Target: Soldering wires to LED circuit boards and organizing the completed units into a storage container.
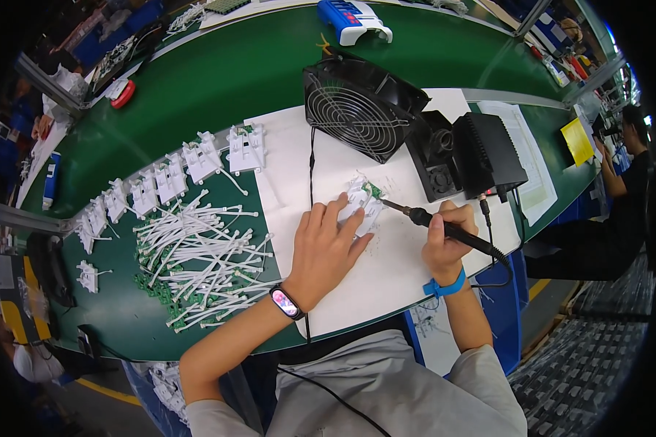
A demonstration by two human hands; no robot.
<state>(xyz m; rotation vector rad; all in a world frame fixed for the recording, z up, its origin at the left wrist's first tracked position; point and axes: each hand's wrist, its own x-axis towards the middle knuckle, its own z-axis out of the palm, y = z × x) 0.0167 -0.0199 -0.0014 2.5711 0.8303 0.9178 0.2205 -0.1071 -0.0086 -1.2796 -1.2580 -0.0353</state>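
Note:
My right hand (447, 244) is closed round the handle of a soldering iron (419, 216), whose tip reaches a small green circuit board (372, 191). That board sits at the upper end of a white plastic housing (358, 207), which lies on a white sheet (284, 193). Fingers apart, my left hand (329, 244) rests on the housing and presses it against the sheet. To its left lies a heap of white cables (204, 255) with small green boards at their ends. Beyond the heap, several similar white housings (170, 178) stand in a curved row.
A black fan (361, 105) with a wire guard stands just beyond the work. Right of it are a black holder with a small fan (439, 178) and a black power unit (488, 154). A blue and white device (353, 22) lies at the far side. Another person (627, 167) is at the right.

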